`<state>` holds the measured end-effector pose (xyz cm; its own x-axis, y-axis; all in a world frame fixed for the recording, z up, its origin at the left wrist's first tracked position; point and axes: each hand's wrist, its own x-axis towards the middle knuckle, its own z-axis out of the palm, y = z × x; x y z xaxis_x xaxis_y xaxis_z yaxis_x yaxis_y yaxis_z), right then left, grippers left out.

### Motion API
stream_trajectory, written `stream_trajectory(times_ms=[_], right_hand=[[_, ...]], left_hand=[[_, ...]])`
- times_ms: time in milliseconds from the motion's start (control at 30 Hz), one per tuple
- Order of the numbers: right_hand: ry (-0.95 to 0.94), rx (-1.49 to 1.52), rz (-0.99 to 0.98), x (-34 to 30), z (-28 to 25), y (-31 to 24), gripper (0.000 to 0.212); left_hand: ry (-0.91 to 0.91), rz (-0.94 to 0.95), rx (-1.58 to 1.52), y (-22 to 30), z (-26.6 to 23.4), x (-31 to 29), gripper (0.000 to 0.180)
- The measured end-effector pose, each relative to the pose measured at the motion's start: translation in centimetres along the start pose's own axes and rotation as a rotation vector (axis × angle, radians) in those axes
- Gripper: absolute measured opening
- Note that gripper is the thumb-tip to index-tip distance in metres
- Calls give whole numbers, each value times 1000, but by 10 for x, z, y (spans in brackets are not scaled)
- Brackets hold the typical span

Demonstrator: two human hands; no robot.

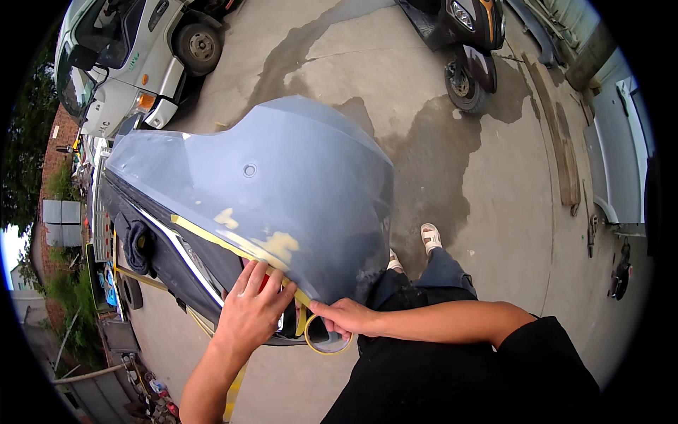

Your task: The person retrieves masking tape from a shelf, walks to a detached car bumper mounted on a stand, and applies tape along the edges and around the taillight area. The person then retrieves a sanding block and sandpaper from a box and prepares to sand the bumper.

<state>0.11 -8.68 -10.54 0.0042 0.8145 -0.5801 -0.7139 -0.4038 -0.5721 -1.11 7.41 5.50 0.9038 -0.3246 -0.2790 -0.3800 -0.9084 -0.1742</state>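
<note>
A grey primed car body panel [318, 177] lies in front of me, with pale yellow filler patches [280, 245] near its lower left edge. A strip of yellow masking tape [212, 237] runs along that edge. The fingertips of my left hand [252, 305] press on the strip, fingers extended and slightly bent; its thumb is hidden. Close by on the right, my right hand [347, 316] grips the roll of masking tape [326, 351] at the strip's lower end. The roll hangs below the panel's edge. Beneath my left hand, a bit of red shows.
Left of the panel are dark car trim with a chrome strip [194, 263] and a dark cloth [134, 244]. A white truck [134, 71] stands far left, a scooter [470, 56] far right. Wooden planks [554, 134] and a car door [621, 155] are at the right.
</note>
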Motion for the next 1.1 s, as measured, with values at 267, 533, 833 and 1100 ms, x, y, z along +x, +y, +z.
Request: stream_trajectory(times_ms=[267,533,833,1100], right_hand=[[38,-93,11,-1,1,-6,72],[110,-61,-12,-2,7,-7,69],[114,453,-279,12,17,46,57],[292,263,-357,30,43,101,68]], left_hand=[[164,-149,-184,10,12,1,27],[97,-98,22,25,14,-5,30],[-9,95,105,33,9,-11,36],[-42,160,161,34,6,-13,40]])
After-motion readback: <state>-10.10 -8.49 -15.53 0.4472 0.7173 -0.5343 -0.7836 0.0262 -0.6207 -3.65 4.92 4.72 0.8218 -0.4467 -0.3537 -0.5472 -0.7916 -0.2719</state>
